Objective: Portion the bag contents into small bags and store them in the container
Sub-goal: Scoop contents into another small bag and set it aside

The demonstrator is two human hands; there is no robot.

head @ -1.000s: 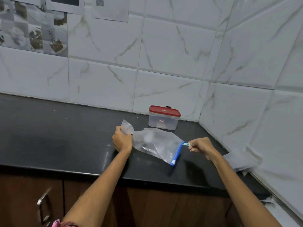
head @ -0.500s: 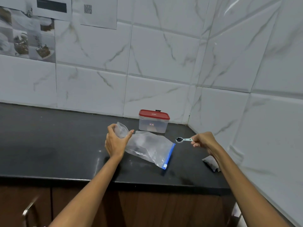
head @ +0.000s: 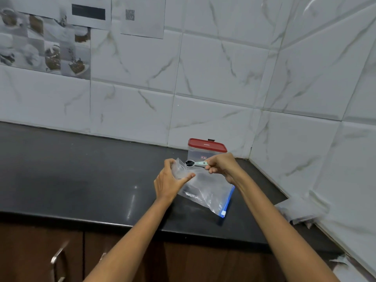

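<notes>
A large clear zip bag (head: 207, 192) with a blue seal strip lies on the black counter (head: 81, 176). My left hand (head: 168, 183) grips a small clear bag (head: 180, 169) upright with its mouth up. My right hand (head: 221, 166) pinches the pale green handle of a small measuring spoon (head: 196, 163). The spoon's bowl holds dark contents and hovers right at the small bag's mouth. Behind the hands stands a clear container (head: 205, 151) with a red lid, shut, in the counter's back corner.
White marble-look tiles form the back wall and the right wall, which meet in a corner. More clear small bags (head: 299, 212) lie at the counter's right edge against the wall. Brown cabinet doors with a metal handle (head: 58, 256) sit below the counter.
My right hand drew the spoon out of the large bag, loaded with dark contents, and carried it left to the small bag's mouth. My left hand has kept holding the small bag.
</notes>
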